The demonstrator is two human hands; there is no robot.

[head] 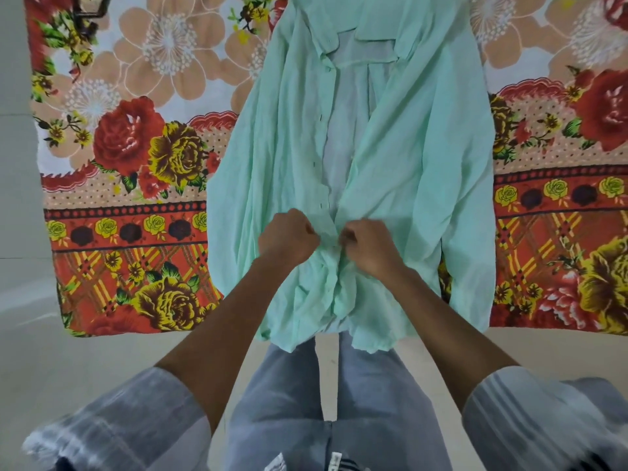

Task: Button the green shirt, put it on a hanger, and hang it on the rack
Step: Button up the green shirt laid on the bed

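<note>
A mint-green shirt (401, 158) lies flat on a flowered sheet, collar far from me, hem hanging over the near edge. Its front stands open from the collar down to my hands, showing the pale inside. A row of small dark buttonholes runs down the left placket. My left hand (289, 236) pinches the left placket and my right hand (367, 248) pinches the right placket; the two meet low on the front. Below them the front edges lie together, bunched in folds. The button between my fingers is hidden.
The flowered sheet (136, 164) in red, yellow and peach covers the surface on both sides of the shirt. A dark metal piece (90, 10) shows at the top left corner. Pale floor (40, 351) lies at the left and below; my legs are under the hem.
</note>
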